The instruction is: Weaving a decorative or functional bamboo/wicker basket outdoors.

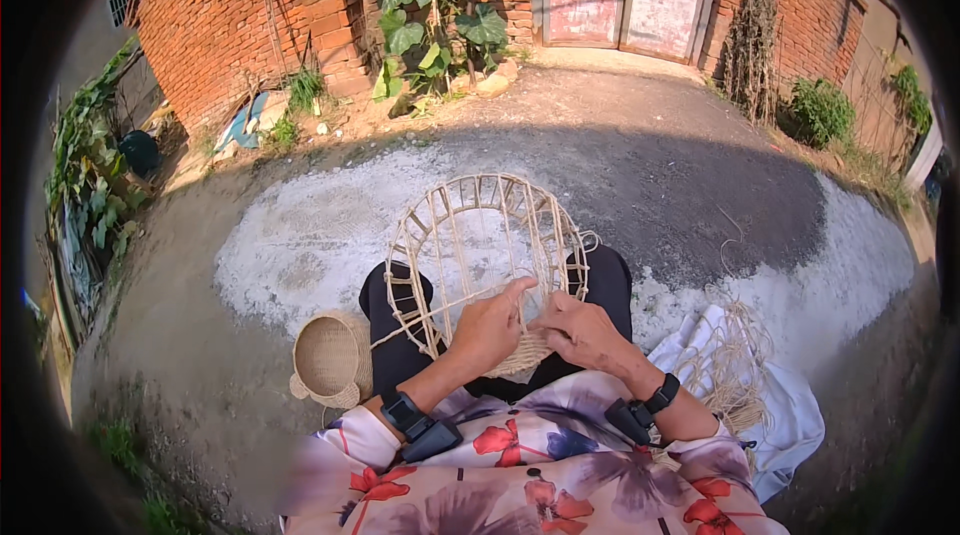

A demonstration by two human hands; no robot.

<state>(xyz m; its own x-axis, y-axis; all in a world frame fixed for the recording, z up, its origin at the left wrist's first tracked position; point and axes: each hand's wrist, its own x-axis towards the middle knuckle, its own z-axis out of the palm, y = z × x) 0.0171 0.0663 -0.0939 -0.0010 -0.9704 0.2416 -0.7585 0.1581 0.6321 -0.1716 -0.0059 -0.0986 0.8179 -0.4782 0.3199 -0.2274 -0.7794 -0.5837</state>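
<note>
Now the person sits in the low middle of the frame with a half-made basket frame (487, 253) resting on their lap. It is round, made of pale thin sticks with big gaps between them. The left hand (490, 330) is closed around a stick near the bottom of the frame, with its thumb pointing up. The right hand (582, 330) sits just beside it, fingers pinched together on the woven part (527, 353) at the bottom. Both wrists wear black bands. To the left of the lap, on the ground, lies a small finished basket (330, 358). At the lower right, a bunch of loose straw strands (728, 365) lies on a white cloth (790, 415). A brick wall (240, 25) stands in the upper left.
</note>
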